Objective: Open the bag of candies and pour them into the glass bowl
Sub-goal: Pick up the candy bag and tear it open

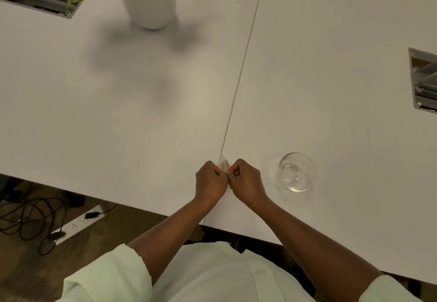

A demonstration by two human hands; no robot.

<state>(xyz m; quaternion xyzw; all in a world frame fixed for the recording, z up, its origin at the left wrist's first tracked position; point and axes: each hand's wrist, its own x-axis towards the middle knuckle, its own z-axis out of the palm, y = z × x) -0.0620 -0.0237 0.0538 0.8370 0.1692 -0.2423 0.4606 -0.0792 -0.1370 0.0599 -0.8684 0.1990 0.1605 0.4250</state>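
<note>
Left hand (pixel 210 180) and right hand (pixel 244 180) side by side over white tabletop (pixel 142 112), fingers of both clamped on small candy bag (pixel 223 162). Empty glass bowl (pixel 297 171) near right hand, on tabletop.

White table (pixel 142 103), seam running lengthwise. Standing on it: empty glass bowl (pixel 297 172) near the front edge; white potted plant (pixel 149 1) far side.

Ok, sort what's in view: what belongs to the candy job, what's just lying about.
Job:
- bag of candies, pinched between left hand and right hand
- glass bowl, empty, beside the right hand

Lying about:
- potted plant
- power strip and cables on the floor
- table cable slots
</note>
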